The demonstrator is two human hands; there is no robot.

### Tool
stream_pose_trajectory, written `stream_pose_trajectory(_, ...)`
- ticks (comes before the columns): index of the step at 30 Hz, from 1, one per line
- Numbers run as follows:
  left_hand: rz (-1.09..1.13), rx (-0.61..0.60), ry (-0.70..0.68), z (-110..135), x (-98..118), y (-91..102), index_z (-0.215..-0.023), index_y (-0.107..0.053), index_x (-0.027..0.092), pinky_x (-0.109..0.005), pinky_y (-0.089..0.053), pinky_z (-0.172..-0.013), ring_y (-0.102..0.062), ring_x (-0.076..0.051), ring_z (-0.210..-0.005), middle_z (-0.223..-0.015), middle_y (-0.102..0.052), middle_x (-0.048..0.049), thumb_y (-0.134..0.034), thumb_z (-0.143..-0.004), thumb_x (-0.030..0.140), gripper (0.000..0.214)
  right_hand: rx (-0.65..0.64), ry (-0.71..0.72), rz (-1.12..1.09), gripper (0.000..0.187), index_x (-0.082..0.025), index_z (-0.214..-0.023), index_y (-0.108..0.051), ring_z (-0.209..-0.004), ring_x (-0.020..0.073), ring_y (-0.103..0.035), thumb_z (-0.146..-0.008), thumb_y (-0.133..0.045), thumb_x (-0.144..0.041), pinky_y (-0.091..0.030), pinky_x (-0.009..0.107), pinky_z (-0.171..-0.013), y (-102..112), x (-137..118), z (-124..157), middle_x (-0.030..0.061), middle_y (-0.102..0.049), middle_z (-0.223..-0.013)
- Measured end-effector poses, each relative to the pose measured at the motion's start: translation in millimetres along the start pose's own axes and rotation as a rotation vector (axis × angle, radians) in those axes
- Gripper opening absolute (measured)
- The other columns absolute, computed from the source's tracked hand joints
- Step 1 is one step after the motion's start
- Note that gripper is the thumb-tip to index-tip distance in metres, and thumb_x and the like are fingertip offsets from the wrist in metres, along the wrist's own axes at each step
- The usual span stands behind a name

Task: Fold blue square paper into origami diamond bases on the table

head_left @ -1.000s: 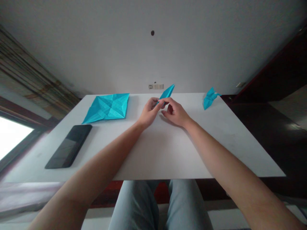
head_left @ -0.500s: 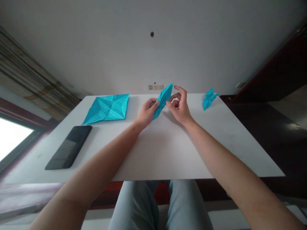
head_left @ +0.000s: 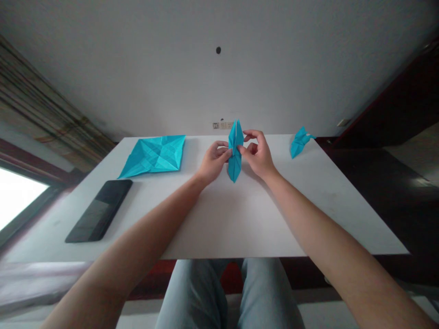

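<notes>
A blue folded origami paper (head_left: 235, 170), long and diamond-shaped with a split upper point, is held upright above the middle of the table. My left hand (head_left: 213, 161) pinches its left edge between thumb and fingers. On the other side, my right hand (head_left: 259, 155) is closed on the right edge, thumb on the front face and fingers behind. Parts of the fingers are hidden by the paper. A creased blue paper sheet (head_left: 156, 155) lies spread on the table, left of my hands. Toward the right rear edge sits a finished-looking blue origami crane (head_left: 299, 142).
The white table (head_left: 233, 228) reaches close to the wall, which has sockets (head_left: 222, 125). A black phone (head_left: 99, 211) lies at the left front. Beyond the table's left side are a curtain (head_left: 41, 100) and a bright window (head_left: 17, 196).
The folded paper has turned from a rightward slant to upright, its front facing me. My right thumb and fingers have closed onto its right edge.
</notes>
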State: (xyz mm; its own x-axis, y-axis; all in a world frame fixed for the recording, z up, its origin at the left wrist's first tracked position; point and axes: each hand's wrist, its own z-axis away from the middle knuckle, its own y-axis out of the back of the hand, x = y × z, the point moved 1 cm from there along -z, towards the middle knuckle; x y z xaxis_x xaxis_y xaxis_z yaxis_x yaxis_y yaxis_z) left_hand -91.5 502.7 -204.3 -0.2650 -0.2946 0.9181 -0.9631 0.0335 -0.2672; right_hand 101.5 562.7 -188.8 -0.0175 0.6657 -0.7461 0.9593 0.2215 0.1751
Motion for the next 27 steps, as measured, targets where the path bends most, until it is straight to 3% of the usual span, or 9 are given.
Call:
stream_pose_trajectory(4, 0.015, -0.002, -0.002, 0, -1, -0.8, -0.113, -0.063, 0.024, -0.031, -0.064, -0.084, -0.082, -0.017, -0.086, -0.095, -0.086, 0.0004, -0.11, -0.085, 0.06, 0.065, 0.02, 0.059, 0.049, 0.036, -0.032, -0.132, -0.07, -0.065, 0.0107, -0.048, -0.102, -0.086, -0.044, -0.05, 0.032, -0.059, 1, 6, -1, 0.0047, -0.069, -0.126)
stream_pose_trajectory(9, 0.002, 0.009, -0.005, 1, 1, -1.1, -0.114, -0.065, 0.023, -0.03, -0.063, -0.083, -0.081, -0.016, -0.085, -0.097, -0.087, -0.0012, -0.109, -0.084, 0.062, 0.066, 0.049, 0.076, 0.047, 0.047, -0.036, -0.143, -0.065, -0.066, 0.0114, -0.047, -0.101, -0.086, -0.04, -0.051, 0.032, -0.059, -1, 6, 1, 0.0043, -0.07, -0.131)
stream_pose_trajectory(13, -0.039, 0.002, -0.008, 2, 2, -1.0, -0.114, -0.065, 0.024, -0.029, -0.061, -0.083, -0.08, -0.015, -0.083, -0.092, -0.086, 0.0019, -0.107, -0.087, 0.06, 0.062, 0.047, 0.102, 0.081, 0.031, -0.031, -0.127, -0.072, -0.069, 0.0112, -0.052, -0.1, -0.085, -0.038, -0.052, 0.032, -0.062, -1, 4, 0, 0.005, -0.069, -0.129)
stream_pose_trajectory(17, -0.054, 0.002, -0.013, 1, 1, -0.4, -0.113, -0.063, 0.024, -0.029, -0.061, -0.082, -0.081, -0.015, -0.082, -0.09, -0.086, 0.0027, -0.106, -0.088, 0.059, 0.061, 0.017, 0.049, 0.058, 0.031, -0.029, -0.114, -0.076, -0.073, 0.0123, -0.053, -0.098, -0.089, -0.051, -0.053, 0.031, -0.064, 1, 6, -2, 0.0049, -0.068, -0.127)
stream_pose_trajectory(23, -0.022, 0.029, 0.003, -1, -1, 0.8, -0.112, -0.063, 0.024, -0.03, -0.065, -0.081, -0.085, -0.018, -0.081, -0.091, -0.088, 0.0005, -0.11, -0.082, 0.063, 0.068, -0.124, -0.044, -0.047, 0.039, -0.027, -0.1, -0.083, -0.086, 0.017, -0.06, -0.093, -0.091, -0.065, -0.055, 0.031, -0.068, 4, 1, -1, 0.0068, -0.066, -0.127)
stream_pose_trajectory(27, 0.01, 0.069, 0.028, -1, -1, 2.4, -0.113, -0.065, 0.023, -0.033, -0.068, -0.085, -0.085, -0.018, -0.079, -0.087, -0.087, 0.0011, -0.108, -0.086, 0.059, 0.062, -0.223, -0.151, -0.112, 0.061, -0.024, -0.092, -0.086, -0.09, 0.0187, -0.064, -0.109, -0.065, -0.078, -0.057, 0.034, -0.07, 4, -9, 0, 0.0098, -0.067, -0.13)
